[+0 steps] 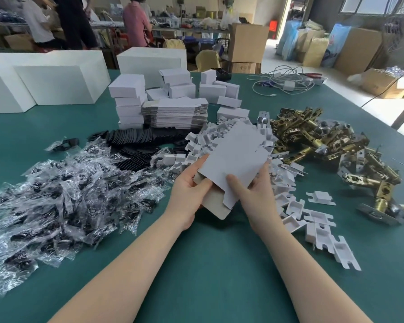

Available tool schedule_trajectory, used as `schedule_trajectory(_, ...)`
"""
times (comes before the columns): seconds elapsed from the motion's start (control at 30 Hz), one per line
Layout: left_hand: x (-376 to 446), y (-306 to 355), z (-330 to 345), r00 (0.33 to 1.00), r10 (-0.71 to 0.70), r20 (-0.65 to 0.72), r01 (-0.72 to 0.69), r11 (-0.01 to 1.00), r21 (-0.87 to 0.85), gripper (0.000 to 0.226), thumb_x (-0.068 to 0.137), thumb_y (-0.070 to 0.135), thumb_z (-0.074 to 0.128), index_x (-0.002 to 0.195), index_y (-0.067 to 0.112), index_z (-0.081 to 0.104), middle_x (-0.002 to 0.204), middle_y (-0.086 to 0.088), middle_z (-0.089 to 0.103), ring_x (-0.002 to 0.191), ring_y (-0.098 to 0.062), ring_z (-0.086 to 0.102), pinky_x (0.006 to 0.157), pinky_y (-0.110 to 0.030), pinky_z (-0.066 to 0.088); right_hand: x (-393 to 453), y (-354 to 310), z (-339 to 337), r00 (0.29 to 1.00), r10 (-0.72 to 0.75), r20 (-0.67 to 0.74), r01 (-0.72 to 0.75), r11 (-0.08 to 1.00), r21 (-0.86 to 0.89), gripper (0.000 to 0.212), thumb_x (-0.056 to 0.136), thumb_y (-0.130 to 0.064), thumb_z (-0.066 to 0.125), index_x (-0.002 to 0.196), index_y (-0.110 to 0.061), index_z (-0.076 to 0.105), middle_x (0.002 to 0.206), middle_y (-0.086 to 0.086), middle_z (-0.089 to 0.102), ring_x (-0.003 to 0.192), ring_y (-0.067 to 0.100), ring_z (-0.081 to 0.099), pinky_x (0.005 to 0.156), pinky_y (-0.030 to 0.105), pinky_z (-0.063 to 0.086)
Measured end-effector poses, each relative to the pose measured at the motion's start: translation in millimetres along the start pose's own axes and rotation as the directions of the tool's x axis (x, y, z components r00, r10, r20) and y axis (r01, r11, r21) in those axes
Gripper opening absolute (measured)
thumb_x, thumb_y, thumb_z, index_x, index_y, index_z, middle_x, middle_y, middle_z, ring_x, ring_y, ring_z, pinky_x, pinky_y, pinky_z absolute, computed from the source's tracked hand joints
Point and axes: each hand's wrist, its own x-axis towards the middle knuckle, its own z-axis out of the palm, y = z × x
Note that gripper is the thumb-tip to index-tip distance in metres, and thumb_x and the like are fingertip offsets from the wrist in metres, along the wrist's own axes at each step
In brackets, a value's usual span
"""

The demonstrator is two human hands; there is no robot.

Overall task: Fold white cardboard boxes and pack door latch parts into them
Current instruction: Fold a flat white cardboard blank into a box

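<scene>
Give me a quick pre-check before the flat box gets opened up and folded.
1. Both hands on the blank: ok. Left hand and right hand hold the flat box blank at its near end.
2. Blank clear of the table: ok, held above the green table.
3. Blank still flat: ok, not yet opened.
4. Latch parts near: ok, brass latch pile lies right of the hands.
5. White inserts near: ok, white inserts are scattered beside the right hand.
6. Blank free of creases or tears: cannot tell.
</scene>
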Motion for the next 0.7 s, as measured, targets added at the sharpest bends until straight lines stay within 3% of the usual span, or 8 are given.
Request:
schedule_trajectory(0.1,3,-4,5,0.974,0.099,-0.203,-0.094,0.995,0.036,0.041,0.095,0.006,0.060,0.119,0.040,0.067,0.117,0.008,0.070,0.107,-0.015,0.065,0.093,-0.038,0.051,-11,1,19,0.995,-0.044,0.088,0.058,0.983,-0.174,0.078,0.076,-0.022,0.079,0.141,-0.021,0.035,0.130,0.006,0.055,0.123,0.020,0.054,0.102,0.039,0.049)
schedule_trajectory(0.2,1,-6,6,0.945,0.200,-0.259,-0.163,0.974,0.157,0.039,0.095,0.009,0.059,0.131,0.025,0.062,0.124,0.010,0.067,0.114,-0.006,0.062,0.100,-0.032,0.049,-15,3,31,0.997,-0.072,0.032,0.079,0.923,-0.376,0.073,0.089,-0.019,0.064,0.152,-0.015,0.028,0.137,0.001,0.045,0.127,0.008,0.038,0.100,0.008,0.032)
schedule_trajectory(0.23,-1,-7,6,0.936,0.240,-0.257,-0.185,0.957,0.223,0.038,0.095,0.012,0.061,0.131,0.024,0.061,0.126,0.012,0.066,0.115,-0.002,0.060,0.099,-0.025,0.048,-16,2,31,0.998,-0.068,0.003,0.063,0.915,-0.399,0.072,0.092,-0.019,0.060,0.154,-0.018,0.025,0.143,-0.001,0.042,0.130,0.005,0.034,0.099,0.006,0.027)
schedule_trajectory(0.37,-6,-9,11,0.914,0.322,-0.248,-0.211,0.897,0.387,0.035,0.093,0.013,0.064,0.120,0.030,0.051,0.117,0.022,0.058,0.096,0.016,0.057,0.075,-0.003,0.043,-16,1,26,0.994,-0.110,-0.026,0.076,0.824,-0.562,0.063,0.096,-0.023,0.051,0.154,-0.020,0.027,0.153,-0.002,0.040,0.137,0.011,0.035,0.097,0.018,0.028)
schedule_trajectory(0.47,-9,-10,15,0.931,0.316,-0.184,-0.209,0.873,0.440,0.043,0.092,0.007,0.060,0.118,0.036,0.043,0.108,0.029,0.055,0.092,0.020,0.056,0.070,-0.001,0.041,-11,2,22,0.989,-0.150,-0.017,0.098,0.718,-0.689,0.053,0.097,-0.021,0.045,0.150,-0.020,0.034,0.142,0.002,0.052,0.120,0.019,0.050,0.082,0.027,0.040)
schedule_trajectory(0.53,-8,-10,14,0.946,0.299,-0.128,-0.198,0.842,0.501,0.053,0.090,0.001,0.056,0.129,0.034,0.044,0.105,0.033,0.055,0.091,0.020,0.056,0.070,-0.001,0.040,-7,1,17,0.986,-0.162,-0.023,0.096,0.686,-0.722,0.051,0.096,-0.018,0.045,0.147,-0.019,0.039,0.130,0.004,0.059,0.112,0.023,0.055,0.077,0.032,0.042)
schedule_trajectory(0.63,-8,-13,10,0.972,0.230,-0.044,-0.157,0.781,0.605,0.071,0.089,-0.002,0.051,0.151,0.026,0.033,0.093,0.043,0.051,0.084,0.027,0.051,0.070,0.002,0.038,-6,-2,13,0.984,-0.160,-0.074,0.067,0.729,-0.682,0.052,0.093,-0.007,0.043,0.143,-0.017,0.048,0.117,0.005,0.066,0.104,0.027,0.061,0.082,0.035,0.048)
schedule_trajectory(0.7,-10,-12,11,0.983,0.185,0.012,-0.150,0.757,0.636,0.075,0.089,0.001,0.051,0.155,0.028,0.025,0.093,0.034,0.055,0.076,0.021,0.053,0.068,0.001,0.039,-7,-3,13,0.978,-0.140,-0.154,0.020,0.801,-0.599,0.052,0.094,-0.005,0.042,0.143,-0.018,0.051,0.119,0.001,0.068,0.101,0.021,0.062,0.088,0.033,0.050)
